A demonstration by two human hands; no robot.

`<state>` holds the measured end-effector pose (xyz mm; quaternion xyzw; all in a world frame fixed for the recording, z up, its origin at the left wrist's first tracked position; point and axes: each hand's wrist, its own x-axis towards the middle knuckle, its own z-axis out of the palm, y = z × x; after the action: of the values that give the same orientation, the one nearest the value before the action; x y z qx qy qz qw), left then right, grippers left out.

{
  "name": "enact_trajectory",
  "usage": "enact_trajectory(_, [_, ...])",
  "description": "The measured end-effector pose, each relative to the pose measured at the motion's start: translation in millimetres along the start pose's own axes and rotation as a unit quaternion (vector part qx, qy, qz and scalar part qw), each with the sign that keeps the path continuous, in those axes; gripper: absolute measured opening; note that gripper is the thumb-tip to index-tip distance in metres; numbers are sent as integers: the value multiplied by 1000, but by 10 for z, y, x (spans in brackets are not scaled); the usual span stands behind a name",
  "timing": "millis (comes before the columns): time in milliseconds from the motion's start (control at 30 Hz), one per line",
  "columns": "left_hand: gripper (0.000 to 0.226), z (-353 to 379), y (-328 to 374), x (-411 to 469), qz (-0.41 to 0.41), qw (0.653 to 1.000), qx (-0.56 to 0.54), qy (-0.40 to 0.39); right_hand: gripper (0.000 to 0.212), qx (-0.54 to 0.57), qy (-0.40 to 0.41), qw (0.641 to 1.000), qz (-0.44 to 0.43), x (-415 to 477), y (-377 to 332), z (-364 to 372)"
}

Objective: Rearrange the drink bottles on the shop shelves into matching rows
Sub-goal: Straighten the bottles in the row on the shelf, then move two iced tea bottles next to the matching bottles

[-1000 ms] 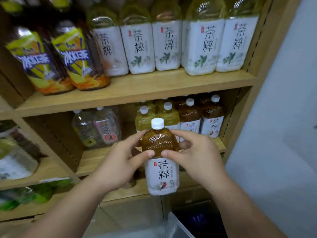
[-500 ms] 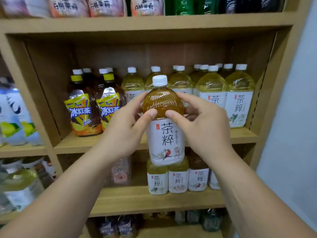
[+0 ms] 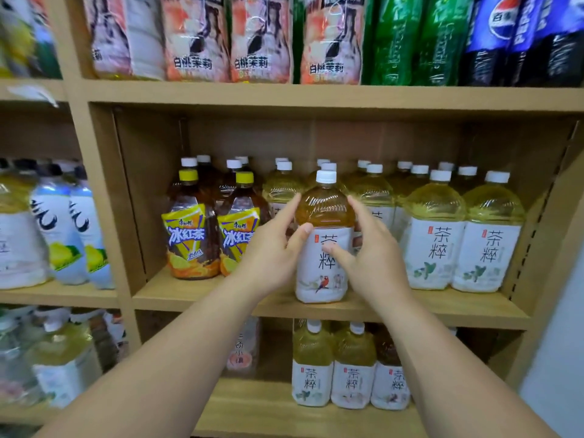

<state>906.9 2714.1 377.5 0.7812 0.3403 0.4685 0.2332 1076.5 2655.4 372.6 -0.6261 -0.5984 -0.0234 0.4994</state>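
Head view: one amber bottle in hand, sorting partway.
Nearest, our left hand (image 3: 268,248) and right hand (image 3: 369,257) both clasp the amber tea bottle (image 3: 325,213) at frame centre, its base at the front lip of the wooden middle shelf (image 3: 442,308); whether it rests there we cannot tell. Behind it pale tea bottles (image 3: 433,248) run right in tidy rows, iced tea bottles (image 3: 189,235) left. We judge the darker bottle mismatched here, and the three lower tea bottles (image 3: 350,368) look mixed too. Up top, peach drinks (image 3: 259,36); a pale wall (image 3: 562,343) edges the right.
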Motion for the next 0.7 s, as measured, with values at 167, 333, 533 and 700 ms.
enact_trajectory(167, [47, -285, -250, -404, -16, 988, 61, 143, 89, -23, -5, 1000, 12, 107, 22, 88])
enact_trajectory(333, [53, -866, -616, -583, -34, 947, 140, 287, 85, -54, 52, 997, 32, 93, -31, 280])
enact_trajectory(533, [83, -1170, -1024, -482, -85, 946, 190, 249, 63, 0, 129, 977, -169, -264, -484, 811])
enact_trajectory(700, [104, -1125, -1223, -339, -105, 978, 83, 162, 85, 72, -4, 996, -53, -149, -653, 1311])
